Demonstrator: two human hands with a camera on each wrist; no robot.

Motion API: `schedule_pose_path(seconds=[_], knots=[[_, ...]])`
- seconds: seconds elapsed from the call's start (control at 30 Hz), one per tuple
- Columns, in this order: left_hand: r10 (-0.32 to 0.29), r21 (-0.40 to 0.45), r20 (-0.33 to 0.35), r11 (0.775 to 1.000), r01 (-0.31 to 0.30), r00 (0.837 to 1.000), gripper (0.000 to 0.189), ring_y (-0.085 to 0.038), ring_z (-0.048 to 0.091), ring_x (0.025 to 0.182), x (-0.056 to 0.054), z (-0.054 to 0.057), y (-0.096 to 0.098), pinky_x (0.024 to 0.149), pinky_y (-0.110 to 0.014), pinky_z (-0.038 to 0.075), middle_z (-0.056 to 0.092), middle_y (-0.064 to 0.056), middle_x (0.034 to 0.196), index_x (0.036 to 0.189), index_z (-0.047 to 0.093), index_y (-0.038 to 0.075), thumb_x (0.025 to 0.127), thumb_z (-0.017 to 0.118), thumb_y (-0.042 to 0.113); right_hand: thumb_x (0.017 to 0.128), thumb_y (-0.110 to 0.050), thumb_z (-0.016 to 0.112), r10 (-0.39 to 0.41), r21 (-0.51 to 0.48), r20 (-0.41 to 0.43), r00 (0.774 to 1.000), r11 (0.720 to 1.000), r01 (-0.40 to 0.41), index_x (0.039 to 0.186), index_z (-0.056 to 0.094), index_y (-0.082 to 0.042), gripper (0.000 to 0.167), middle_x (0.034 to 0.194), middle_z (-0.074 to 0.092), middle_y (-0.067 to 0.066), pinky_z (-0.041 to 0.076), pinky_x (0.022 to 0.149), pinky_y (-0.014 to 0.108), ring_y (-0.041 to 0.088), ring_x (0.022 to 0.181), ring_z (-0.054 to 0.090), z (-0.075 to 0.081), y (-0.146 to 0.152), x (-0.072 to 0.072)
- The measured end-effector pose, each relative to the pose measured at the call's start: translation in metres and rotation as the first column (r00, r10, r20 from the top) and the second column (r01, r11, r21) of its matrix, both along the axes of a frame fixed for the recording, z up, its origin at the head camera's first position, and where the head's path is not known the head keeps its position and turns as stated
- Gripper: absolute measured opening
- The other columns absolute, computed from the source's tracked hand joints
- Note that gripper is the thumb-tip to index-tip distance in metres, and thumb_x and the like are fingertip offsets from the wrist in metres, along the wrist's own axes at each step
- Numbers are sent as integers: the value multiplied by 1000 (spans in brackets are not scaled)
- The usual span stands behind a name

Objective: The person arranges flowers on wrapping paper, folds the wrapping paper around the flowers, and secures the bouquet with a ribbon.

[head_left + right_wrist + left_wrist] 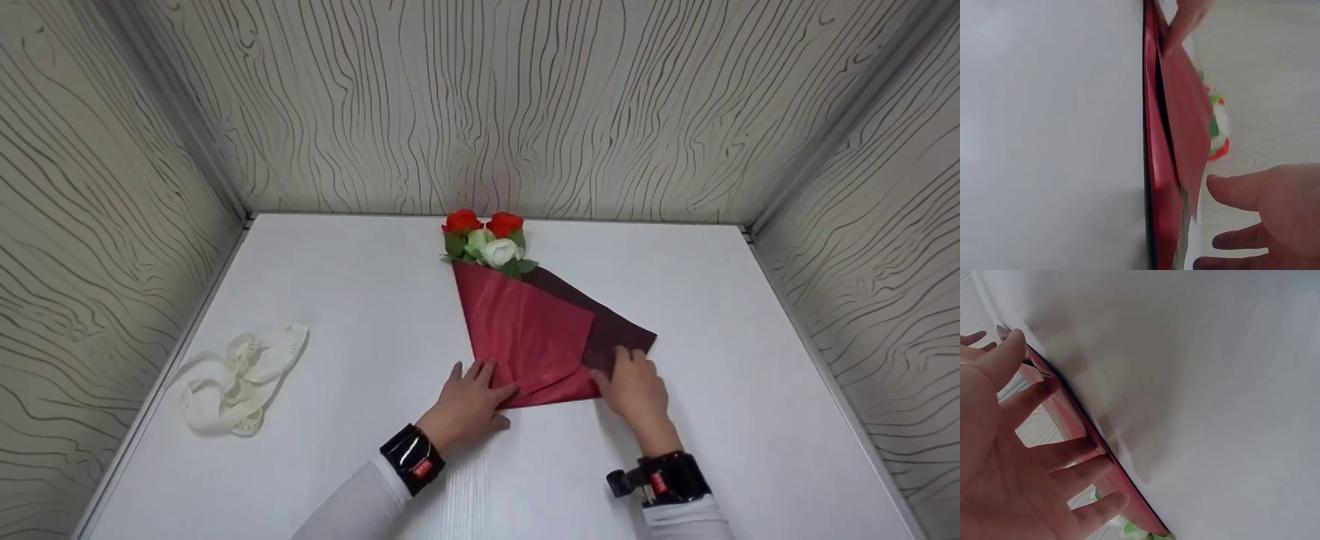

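Note:
A bouquet wrapped in dark red paper (pixel 525 330) lies on the table, its lower edge toward me. Red roses (pixel 462 222) and a white flower (pixel 501 253) with green leaves stick out at the top. My left hand (pixel 466 405) presses on the lower left of the folded paper with spread fingers, seen also in the left wrist view along the red edge. Over the dark right flap (pixel 600 330) lies my right hand (pixel 637 386), fingers extended and thumb by the lower fold. In the right wrist view the paper layers stand slightly apart beside that hand's loose fingers.
A cream ribbon (pixel 244 375) lies looped and loose on the left of the white table (pixel 360 300). Wood-grain panels (pixel 487 97) close in the back and both sides.

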State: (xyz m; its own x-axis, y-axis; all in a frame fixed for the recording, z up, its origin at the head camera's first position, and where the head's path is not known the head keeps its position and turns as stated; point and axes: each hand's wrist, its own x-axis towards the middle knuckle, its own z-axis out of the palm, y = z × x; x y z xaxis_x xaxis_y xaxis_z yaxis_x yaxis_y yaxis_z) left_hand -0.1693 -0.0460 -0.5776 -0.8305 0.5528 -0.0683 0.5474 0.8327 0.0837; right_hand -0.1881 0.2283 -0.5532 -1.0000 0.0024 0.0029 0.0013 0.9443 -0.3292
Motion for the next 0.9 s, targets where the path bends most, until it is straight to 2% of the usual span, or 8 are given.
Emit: schedule_pose_path(seconds=[0.13, 0.33, 0.5, 0.7, 0.8, 0.9], knots=[[16, -16, 24, 1000, -15, 1000, 59, -36, 37, 137, 0, 1, 0, 108, -56, 31, 42, -15, 148, 145, 49, 35, 90, 64, 51, 95, -33, 62, -128, -57, 35, 991, 990, 130, 141, 36, 13, 70, 130, 38, 41, 38, 89, 66, 56, 117, 40, -8, 34, -20], [16, -35, 19, 999, -16, 1000, 60, -35, 37, 137, 1, 2, 1, 108, -56, 31, 41, -15, 148, 146, 47, 36, 91, 63, 52, 95, -32, 61, -132, -69, 108, 985, 988, 140, 144, 36, 8, 68, 125, 35, 43, 37, 88, 67, 57, 116, 37, -18, 56, -35], [7, -35, 19, 999, -6, 1000, 60, -34, 37, 137, 1, 3, 0, 108, -56, 31, 40, -15, 149, 147, 46, 36, 91, 63, 52, 95, -31, 60, -119, -16, 116, 986, 992, 121, 142, 42, 6, 63, 122, 36, 41, 37, 85, 65, 55, 113, 37, -19, 59, -37], [8, -48, 14, 999, -7, 1000, 61, -34, 36, 138, 1, 1, 0, 108, -55, 32, 39, -15, 150, 148, 44, 36, 92, 62, 52, 95, -29, 60, -119, -16, 56, 991, 993, 120, 139, 49, 4, 56, 117, 41, 39, 39, 82, 63, 53, 108, 41, -20, 55, -34], [11, -44, 27, 999, -10, 1000, 61, -34, 35, 139, 0, 0, 0, 108, -55, 31, 38, -15, 151, 148, 44, 36, 92, 61, 52, 94, -27, 61, -120, -56, 26, 992, 991, 121, 131, 56, 5, 50, 119, 45, 38, 40, 83, 63, 53, 110, 44, -22, 54, -33], [11, -40, 26, 999, -10, 1000, 61, -34, 35, 138, 0, -2, 0, 108, -55, 31, 39, -15, 151, 148, 45, 36, 92, 62, 53, 93, -24, 62, -105, -161, 12, 994, 981, 106, 124, 60, 10, 46, 119, 49, 37, 42, 86, 62, 53, 111, 47, -23, 53, -32]])
